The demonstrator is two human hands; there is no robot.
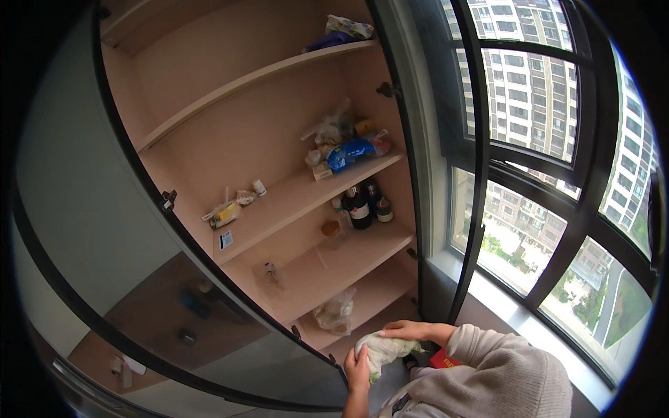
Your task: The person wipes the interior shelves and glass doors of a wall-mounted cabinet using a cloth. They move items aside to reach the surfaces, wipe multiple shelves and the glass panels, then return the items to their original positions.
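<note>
Between my two hands is a crumpled whitish cloth with greenish edges, held low in front of the cabinet. My left hand grips its left end, thumb on top. Over its upper right side lies my right hand, fingers bent onto the fabric. Past the cloth stands a tall open cabinet with pinkish shelves. Closest to the hands is a low shelf that bears a clear plastic bag with something inside.
Dark bottles and a brown bowl stand on one shelf. A blue packet and plastic bags rest above. Glass doors swing out at left. A black-framed window is at right. Near my feet is a red object with lettering.
</note>
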